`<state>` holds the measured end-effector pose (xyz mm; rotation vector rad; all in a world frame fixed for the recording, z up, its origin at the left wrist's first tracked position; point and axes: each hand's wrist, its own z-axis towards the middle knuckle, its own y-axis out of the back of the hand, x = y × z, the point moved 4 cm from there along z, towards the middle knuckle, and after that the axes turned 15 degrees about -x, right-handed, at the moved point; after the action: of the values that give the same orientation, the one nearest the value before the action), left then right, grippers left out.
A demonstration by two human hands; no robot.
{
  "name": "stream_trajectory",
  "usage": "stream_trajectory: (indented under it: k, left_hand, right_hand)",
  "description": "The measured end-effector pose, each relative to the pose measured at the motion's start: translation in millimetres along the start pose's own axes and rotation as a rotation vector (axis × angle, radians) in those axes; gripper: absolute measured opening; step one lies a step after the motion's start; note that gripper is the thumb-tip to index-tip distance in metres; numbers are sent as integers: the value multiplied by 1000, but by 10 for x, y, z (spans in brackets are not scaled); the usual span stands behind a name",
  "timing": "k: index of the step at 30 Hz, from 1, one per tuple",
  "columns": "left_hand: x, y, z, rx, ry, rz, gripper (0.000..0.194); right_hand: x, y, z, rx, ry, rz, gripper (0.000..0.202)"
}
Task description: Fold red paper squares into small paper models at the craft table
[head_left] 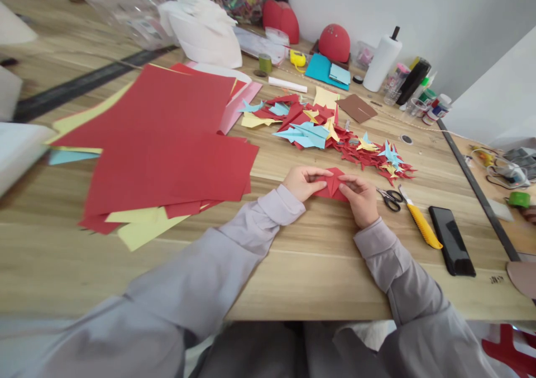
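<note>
A small folded piece of red paper [334,181] lies on the table between my hands, with creases running to a point near its lower middle. My left hand [305,183] pinches its left side between thumb and fingers. On the right side, my right hand [360,198] grips the paper the same way. Just beyond my hands spreads a heap of folded paper shapes [307,135] in red, light blue and yellow. Scissors [391,199] with black handles rest to the right of my right hand, beside a yellow utility knife [422,224].
Large red paper sheets [167,143] cover the left, over yellow ones. A black phone [451,241] lies at right. Toward the wall stand a white bottle [382,62], a yellow tape measure [297,59], blue paper [322,72] and a tissue pack [205,32].
</note>
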<state>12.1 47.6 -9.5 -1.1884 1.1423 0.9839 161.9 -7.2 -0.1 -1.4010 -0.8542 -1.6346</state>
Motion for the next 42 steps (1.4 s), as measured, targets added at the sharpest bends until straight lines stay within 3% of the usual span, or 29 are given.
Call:
stream_trajectory:
  k: [13, 20, 36, 42]
  left_hand:
    - [-12, 13, -16, -48, -37, 41, 27]
    - [-32, -15, -28, 14, -13, -20, 34]
    - [-21, 23, -13, -78, -58, 68, 21]
    - [-35, 24, -21, -81, -65, 79, 23]
  right_hand:
    - [5, -23, -10, 38, -22, 8, 21]
    - [-12, -4, -1, 6, 1, -18, 15]
    - [73, -23, -20, 59, 36, -44, 15]
    - [23, -17, -24, 61, -19, -19, 22]
